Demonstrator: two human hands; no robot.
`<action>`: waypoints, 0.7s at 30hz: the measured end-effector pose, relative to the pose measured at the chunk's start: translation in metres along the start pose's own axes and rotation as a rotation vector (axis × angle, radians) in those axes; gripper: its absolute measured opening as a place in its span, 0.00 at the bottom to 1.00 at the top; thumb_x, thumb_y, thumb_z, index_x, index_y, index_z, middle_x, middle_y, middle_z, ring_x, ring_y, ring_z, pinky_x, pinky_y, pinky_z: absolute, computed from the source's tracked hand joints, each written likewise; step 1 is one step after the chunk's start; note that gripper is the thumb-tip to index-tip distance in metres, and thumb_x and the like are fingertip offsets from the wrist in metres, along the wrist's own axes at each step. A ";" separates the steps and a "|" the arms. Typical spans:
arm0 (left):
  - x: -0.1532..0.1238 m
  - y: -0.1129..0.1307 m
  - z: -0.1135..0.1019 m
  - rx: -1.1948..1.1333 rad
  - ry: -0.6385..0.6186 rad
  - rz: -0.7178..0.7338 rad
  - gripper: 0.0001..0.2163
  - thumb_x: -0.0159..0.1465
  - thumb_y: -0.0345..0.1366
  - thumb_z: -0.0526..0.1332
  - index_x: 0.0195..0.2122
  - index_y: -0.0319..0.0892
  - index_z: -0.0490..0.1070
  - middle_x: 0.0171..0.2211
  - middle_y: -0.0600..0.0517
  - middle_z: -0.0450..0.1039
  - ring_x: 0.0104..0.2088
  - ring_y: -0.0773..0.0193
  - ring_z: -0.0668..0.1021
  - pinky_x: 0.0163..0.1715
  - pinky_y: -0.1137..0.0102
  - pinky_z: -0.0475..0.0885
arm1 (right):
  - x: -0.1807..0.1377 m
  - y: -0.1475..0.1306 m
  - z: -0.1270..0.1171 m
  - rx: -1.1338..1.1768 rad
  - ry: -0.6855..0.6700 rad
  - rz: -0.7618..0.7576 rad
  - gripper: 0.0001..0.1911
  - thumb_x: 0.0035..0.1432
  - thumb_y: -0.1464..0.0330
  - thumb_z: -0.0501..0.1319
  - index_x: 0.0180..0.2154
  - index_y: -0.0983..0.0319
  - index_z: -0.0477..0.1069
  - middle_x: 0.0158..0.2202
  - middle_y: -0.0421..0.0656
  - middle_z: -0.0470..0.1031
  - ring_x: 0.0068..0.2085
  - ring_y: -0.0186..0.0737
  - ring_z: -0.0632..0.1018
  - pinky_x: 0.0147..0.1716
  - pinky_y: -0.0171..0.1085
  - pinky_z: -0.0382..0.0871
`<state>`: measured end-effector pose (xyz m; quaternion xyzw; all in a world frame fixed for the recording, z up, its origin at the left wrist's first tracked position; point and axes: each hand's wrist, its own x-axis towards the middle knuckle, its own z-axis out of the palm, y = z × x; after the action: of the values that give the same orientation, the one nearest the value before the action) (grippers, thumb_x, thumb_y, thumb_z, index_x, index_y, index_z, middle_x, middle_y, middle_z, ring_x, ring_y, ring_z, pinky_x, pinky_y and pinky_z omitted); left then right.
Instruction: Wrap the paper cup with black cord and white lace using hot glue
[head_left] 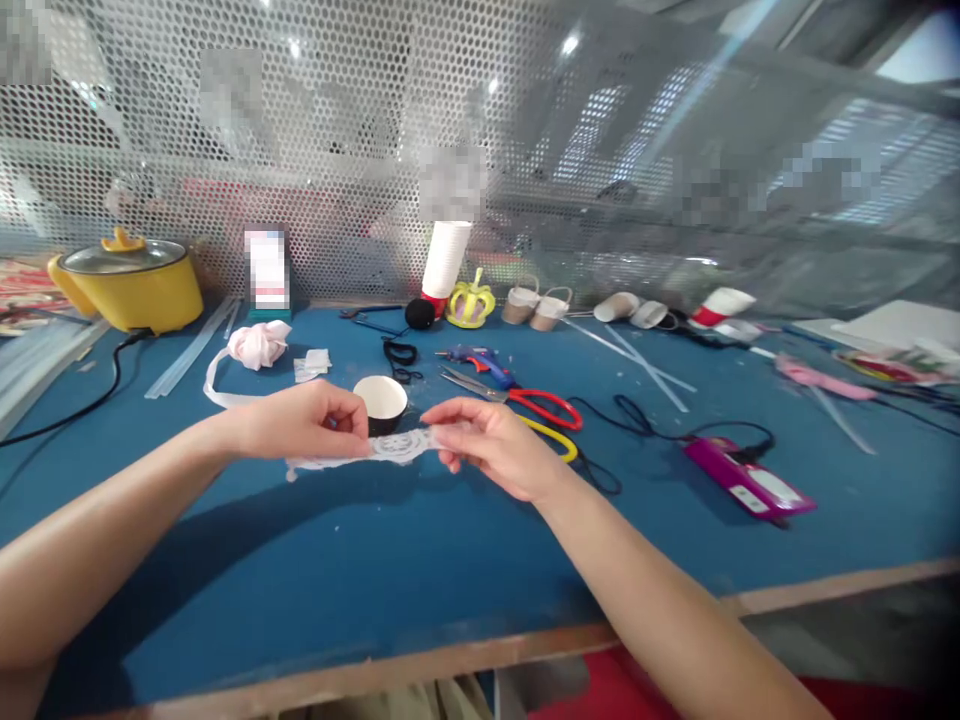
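Observation:
A strip of white lace (pixel 405 446) is stretched between my two hands above the blue table. My left hand (pixel 304 420) pinches it on the left, and a loose end hangs out below that hand. My right hand (pixel 480 440) grips the other end between thumb and fingers. Just behind the lace stands a small round cup (pixel 381 398), white inside and dark outside. Beyond my right hand lie red-handled scissors (pixel 540 403) and a yellow handle loop (pixel 555 438), partly hidden by that hand.
A blue glue gun (pixel 480 362) lies behind the scissors. At the back left are a yellow electric pot (pixel 142 285), a phone (pixel 268 268) and a pink ribbon bundle (pixel 259 345). Stacked paper cups (pixel 446 260) stand at the mesh screen. A purple power strip (pixel 746 478) sits right, with cords.

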<state>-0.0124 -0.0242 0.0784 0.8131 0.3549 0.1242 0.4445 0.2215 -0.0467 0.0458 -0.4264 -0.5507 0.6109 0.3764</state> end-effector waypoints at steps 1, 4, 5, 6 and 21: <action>-0.001 -0.001 0.001 0.053 -0.052 0.000 0.08 0.53 0.39 0.60 0.23 0.40 0.70 0.17 0.57 0.64 0.17 0.73 0.64 0.16 0.77 0.56 | 0.000 0.005 0.001 -0.071 -0.005 0.023 0.13 0.44 0.67 0.66 0.34 0.65 0.71 0.20 0.36 0.71 0.21 0.29 0.71 0.21 0.31 0.66; -0.002 -0.009 0.000 0.198 -0.197 -0.062 0.06 0.51 0.39 0.61 0.24 0.43 0.71 0.17 0.57 0.68 0.17 0.70 0.67 0.17 0.76 0.58 | 0.001 0.018 0.006 -0.365 -0.026 0.043 0.07 0.47 0.68 0.63 0.31 0.64 0.71 0.21 0.38 0.71 0.22 0.31 0.72 0.23 0.33 0.66; -0.003 -0.013 -0.002 0.251 -0.190 -0.099 0.06 0.50 0.40 0.63 0.24 0.43 0.71 0.17 0.57 0.68 0.17 0.69 0.68 0.17 0.75 0.58 | 0.002 0.021 0.008 -0.491 -0.019 0.017 0.05 0.48 0.69 0.62 0.30 0.64 0.71 0.22 0.39 0.72 0.24 0.33 0.73 0.25 0.34 0.67; -0.003 -0.019 -0.004 0.302 -0.133 -0.137 0.07 0.48 0.41 0.64 0.24 0.44 0.71 0.16 0.57 0.68 0.17 0.67 0.69 0.17 0.74 0.58 | 0.002 0.023 0.009 -0.621 0.000 -0.022 0.03 0.48 0.71 0.61 0.29 0.63 0.72 0.24 0.40 0.73 0.26 0.34 0.74 0.28 0.35 0.67; 0.044 -0.053 0.035 -0.445 0.417 -0.043 0.28 0.43 0.41 0.69 0.43 0.38 0.62 0.43 0.44 0.71 0.45 0.54 0.73 0.46 0.61 0.66 | 0.046 0.016 0.005 -0.627 0.082 -0.220 0.18 0.58 0.62 0.55 0.47 0.66 0.65 0.40 0.49 0.76 0.37 0.37 0.77 0.36 0.37 0.71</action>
<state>0.0125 0.0030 0.0106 0.6448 0.4198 0.3537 0.5319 0.2004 -0.0071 0.0255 -0.4837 -0.7389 0.3500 0.3124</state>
